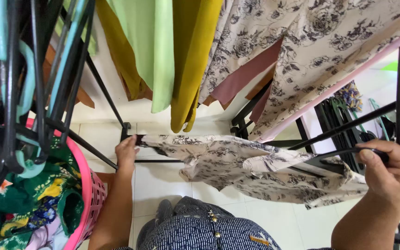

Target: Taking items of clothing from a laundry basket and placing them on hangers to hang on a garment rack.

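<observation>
**A:** What do your 2 hands have right now?

**B:** Your right hand (391,172) is closed around a black clothes hanger (348,153), fingers curled over its top bar near the right edge of the view. Your left hand (126,153) is pinched shut on the far end of a cream garment with a grey rose print (251,170), gripping the fabric at a dark edge of the cloth.

**A:** Where does that garment sit?

**B:** It stretches between your 2 hands, roughly level, above the white tiled floor (163,185). Its right part drapes over the hanger and its lower edge sags in folds toward you. It hangs in the air in front of your body, just below the clothes already on the rack.

**A:** What hangs above it?

**B:** You have a row of garments on the black metal drying rack (105,92): a light green piece (151,51), a mustard yellow one (193,60) beside it, and a large cream rose-print cloth with pink trim (320,51) to the right. That one matches the print of the piece you hold.

**A:** And on your left?

**B:** A pink laundry basket (91,194) stands just beside your left forearm, holding a green floral cloth (19,194). Over it hangs a bunch of empty hangers (19,92), black and pale teal. More dark hangers (339,120) are stacked behind the rack on the right.
</observation>
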